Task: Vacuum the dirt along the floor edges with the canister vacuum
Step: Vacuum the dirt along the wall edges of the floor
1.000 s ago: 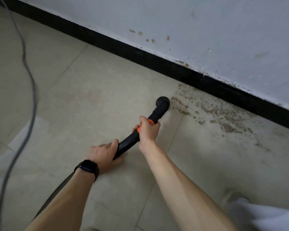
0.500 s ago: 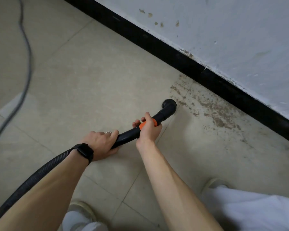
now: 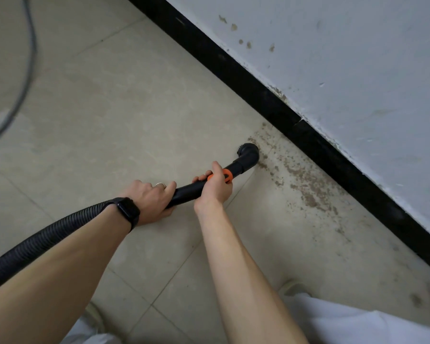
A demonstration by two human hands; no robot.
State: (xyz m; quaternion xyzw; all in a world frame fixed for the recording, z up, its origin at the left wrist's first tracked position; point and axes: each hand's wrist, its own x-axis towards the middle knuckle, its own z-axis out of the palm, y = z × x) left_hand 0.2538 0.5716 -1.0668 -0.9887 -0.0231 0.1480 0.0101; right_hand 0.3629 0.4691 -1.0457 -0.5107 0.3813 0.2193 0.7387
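Left hand [image 3: 150,202] and right hand [image 3: 214,188] — two — both grasp the one vacuum wand [image 3: 184,192], nozzle [image 3: 250,151] beside dirt [image 3: 305,184].

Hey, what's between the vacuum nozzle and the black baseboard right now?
In the head view, only floor tile speckled with brown dirt lies between the nozzle and the baseboard.

I note open floor tile [image 3: 134,100] left of the nozzle [image 3: 250,153]. Black baseboard [image 3: 258,95] and wall [image 3: 358,58] close off the right; grey cable [image 3: 28,68] lies far left, vacuum hose [image 3: 47,234] crosses lower left.
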